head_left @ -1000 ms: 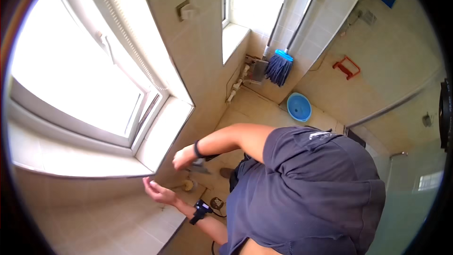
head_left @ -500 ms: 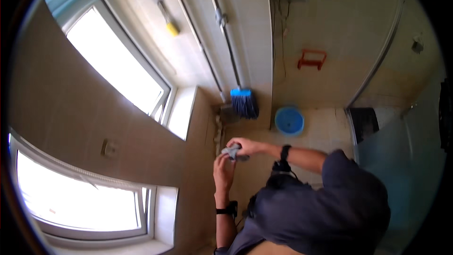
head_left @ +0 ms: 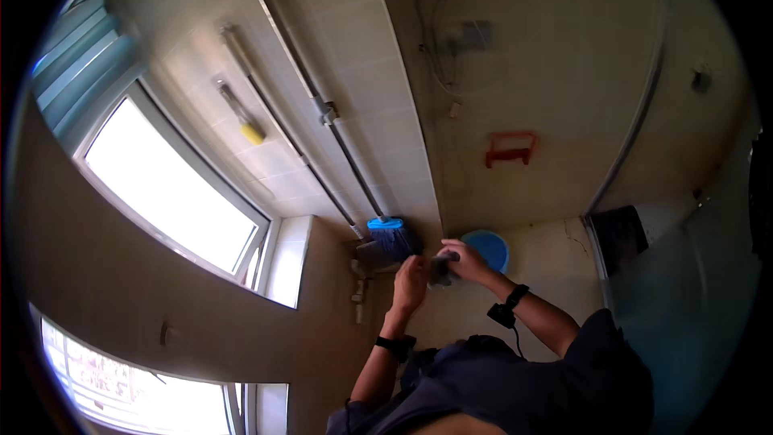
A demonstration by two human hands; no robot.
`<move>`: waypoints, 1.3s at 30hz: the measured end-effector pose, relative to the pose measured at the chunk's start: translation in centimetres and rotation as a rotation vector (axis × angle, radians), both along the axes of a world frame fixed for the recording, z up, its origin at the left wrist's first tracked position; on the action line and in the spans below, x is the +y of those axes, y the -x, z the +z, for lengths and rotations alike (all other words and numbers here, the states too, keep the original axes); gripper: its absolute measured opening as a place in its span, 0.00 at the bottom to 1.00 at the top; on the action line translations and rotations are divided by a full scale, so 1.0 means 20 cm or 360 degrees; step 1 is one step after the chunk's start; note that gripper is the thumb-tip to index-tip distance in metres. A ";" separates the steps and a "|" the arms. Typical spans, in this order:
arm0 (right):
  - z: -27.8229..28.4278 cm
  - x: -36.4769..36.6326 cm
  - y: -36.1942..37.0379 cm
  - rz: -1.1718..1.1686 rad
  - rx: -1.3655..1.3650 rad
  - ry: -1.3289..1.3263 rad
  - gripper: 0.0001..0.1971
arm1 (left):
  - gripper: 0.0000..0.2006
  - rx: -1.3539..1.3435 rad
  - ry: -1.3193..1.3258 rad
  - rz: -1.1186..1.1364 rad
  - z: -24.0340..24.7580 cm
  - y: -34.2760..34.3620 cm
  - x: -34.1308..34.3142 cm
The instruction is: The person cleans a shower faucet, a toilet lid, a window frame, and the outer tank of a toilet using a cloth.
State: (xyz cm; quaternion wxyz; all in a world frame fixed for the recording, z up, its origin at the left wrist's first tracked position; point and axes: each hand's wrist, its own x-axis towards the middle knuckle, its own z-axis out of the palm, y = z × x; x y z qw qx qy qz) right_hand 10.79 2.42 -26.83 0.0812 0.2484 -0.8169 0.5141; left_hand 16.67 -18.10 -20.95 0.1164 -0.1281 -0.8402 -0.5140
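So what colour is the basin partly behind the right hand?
The basin is blue, seen best in the head view.

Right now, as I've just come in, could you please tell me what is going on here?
The person's right hand has a small grey item, too blurred to identify, in its grip. The left hand is curled beside it; whether they touch is unclear. Beyond them, a blue basin sits on the floor and a mop stands against the wall.

Beige floor (head_left: 551,270), 1 round blue basin (head_left: 493,248) sitting near the far wall (head_left: 555,185), 1 dark rectangular mat (head_left: 620,235) lying farther right
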 end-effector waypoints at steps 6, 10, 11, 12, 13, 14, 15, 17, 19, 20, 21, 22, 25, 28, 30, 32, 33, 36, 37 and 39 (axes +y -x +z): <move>0.19 -0.01 0.17 -0.0261 0.0173 0.0050 0.11 | 0.05 0.0107 -0.0008 0.0017 0.03 0.27 0.04; 0.22 -0.03 0.31 -0.0173 0.0015 0.0140 0.11 | 0.06 -0.0063 -0.0039 -0.0121 0.10 0.46 -0.02; 0.21 -0.04 0.34 -0.0164 -0.0033 0.0142 0.11 | 0.06 0.0052 -0.0088 -0.0182 0.13 0.52 -0.05; 0.20 -0.02 0.37 -0.0190 -0.0047 0.0134 0.11 | 0.06 0.0160 -0.0151 -0.0248 0.20 0.57 -0.05; 0.18 -0.01 0.38 -0.0215 -0.0062 0.0129 0.11 | 0.06 0.0268 -0.0215 -0.0312 0.28 0.63 -0.06; 0.17 0.01 0.40 -0.0249 -0.0069 0.0114 0.11 | 0.07 0.0256 -0.0258 -0.0394 0.39 0.67 -0.08; 0.18 0.04 0.41 -0.0301 -0.0147 0.0071 0.12 | 0.09 0.0207 -0.0305 -0.0442 0.55 0.69 -0.11; 0.19 0.05 0.37 -0.0385 -0.0320 -0.0020 0.12 | 0.14 0.0271 -0.0605 -0.0654 0.84 0.70 -0.22; 0.11 0.14 0.34 -0.0513 -0.0340 0.0012 0.12 | 0.28 0.0562 -0.0730 -0.0846 1.10 0.68 -0.28; 0.09 0.18 0.33 -0.0564 -0.0373 -0.0033 0.13 | 0.31 0.0627 -0.0969 -0.1032 1.14 0.70 -0.33; 0.07 0.22 0.30 -0.0614 -0.0410 -0.0080 0.13 | 0.34 0.0740 -0.1229 -0.1281 1.20 0.72 -0.36; 0.05 0.29 0.25 -0.0710 -0.0471 -0.0183 0.14 | 0.34 0.0868 -0.1375 -0.1515 1.24 0.74 -0.36; 0.03 0.30 0.30 -0.0760 -0.0522 -0.0235 0.14 | 0.25 0.0787 -0.1760 -0.1645 1.49 0.52 -0.56; 0.03 0.29 0.38 -0.0784 -0.0516 -0.0358 0.14 | 0.15 0.0742 -0.1857 -0.1727 1.59 0.43 -0.66; 0.05 0.32 0.39 -0.0771 -0.0520 -0.0329 0.14 | 0.15 0.0758 -0.1893 -0.1766 1.60 0.43 -0.64; 0.07 0.28 0.44 -0.0664 -0.0513 -0.0280 0.13 | 0.15 0.0816 -0.1867 -0.1727 1.62 0.35 -0.63; 0.05 0.28 0.46 -0.0611 -0.0507 -0.0228 0.13 | 0.15 0.0837 -0.1859 -0.1712 1.63 0.34 -0.61; 0.01 0.31 0.53 -0.0404 -0.0518 -0.0191 0.12 | 0.15 0.0916 -0.1789 -0.1657 1.63 0.25 -0.50; -0.01 0.33 0.54 -0.0332 -0.0526 -0.0199 0.12 | 0.15 0.0942 -0.1766 -0.1637 1.62 0.22 -0.45; -0.02 0.30 0.59 -0.0161 -0.0442 -0.0193 0.12 | 0.16 0.1022 -0.1664 -0.1585 1.62 0.16 -0.36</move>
